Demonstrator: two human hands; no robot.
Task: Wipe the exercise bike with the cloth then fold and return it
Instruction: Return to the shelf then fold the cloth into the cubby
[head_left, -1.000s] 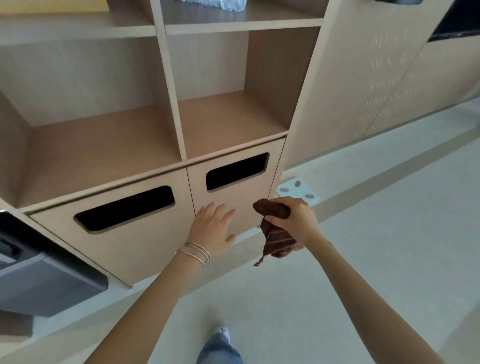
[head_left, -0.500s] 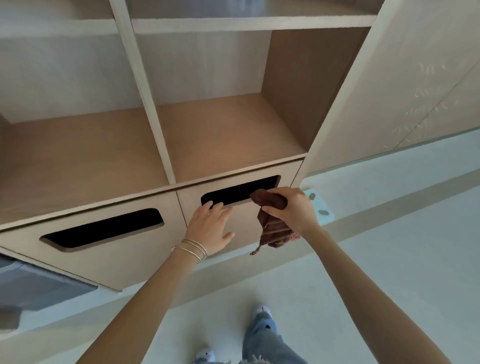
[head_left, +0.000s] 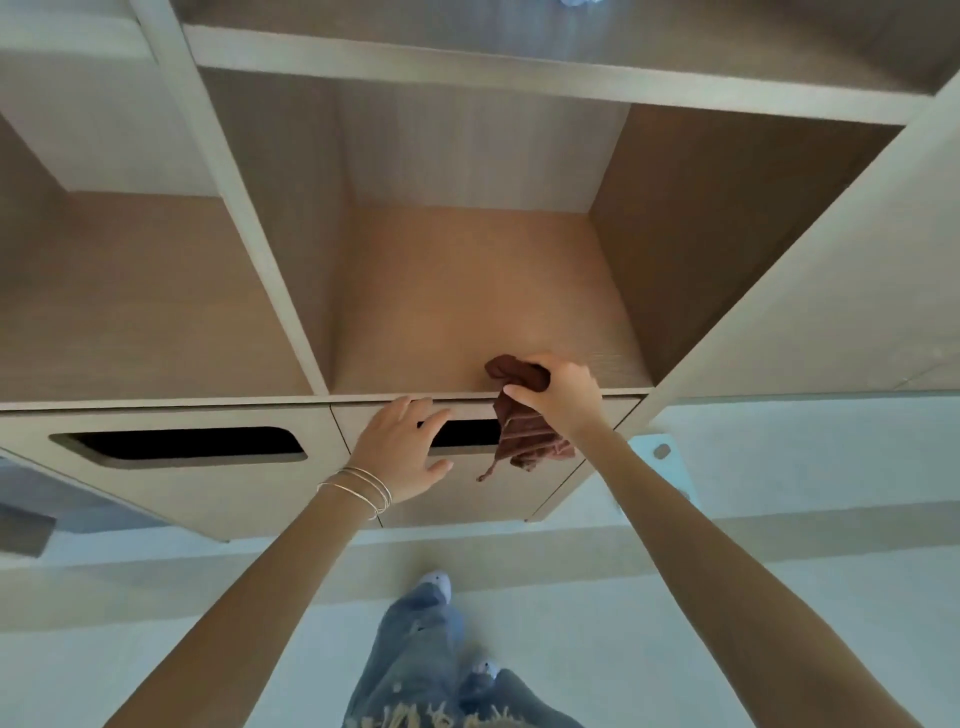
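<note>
A brown cloth (head_left: 524, 426) hangs bunched from my right hand (head_left: 561, 397), which grips its top at the front edge of the open wooden cubby (head_left: 467, 291). Part of the cloth drapes down over the drawer front below. My left hand (head_left: 402, 447) is spread flat, fingers apart, over the drawer front (head_left: 467, 493) and its dark slot handle, just left of the cloth. The exercise bike is not in view.
The shelf unit has another cubby (head_left: 130, 291) to the left and a second drawer with a slot handle (head_left: 187, 444) below it. A white floor scale (head_left: 667, 462) lies by the unit's right corner. My legs (head_left: 426, 660) stand on pale floor.
I have stepped closer to the shelf. Both hands rose from the lower drawer front; my right hand with the cloth now reaches the cubby's edge.
</note>
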